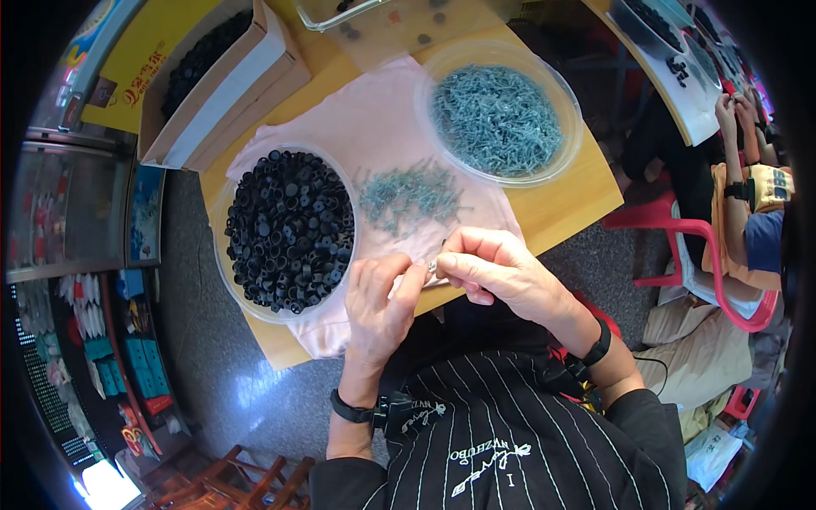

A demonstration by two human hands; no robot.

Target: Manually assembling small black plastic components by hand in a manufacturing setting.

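My left hand (382,299) and my right hand (501,270) meet near the front edge of the table, fingertips pinched and almost touching. Between them shows a small silvery screw (432,267), mostly covered by the fingers. A bit of a black plastic cap (443,243) peeks out at the right fingertips. Just beyond the hands, a loose heap of screws (412,195) lies on a pink cloth (365,110). Black caps (289,229) fill a round clear tub left of my hands. Another round clear tub (571,136), at the far right, holds many more screws.
A cardboard box (229,93) of black parts stands at the table's far left. A clear plastic bin (374,25) sits at the far edge. To the right are a red plastic chair (714,246) and another person (748,195) at a second table (693,110). Shelves line the left.
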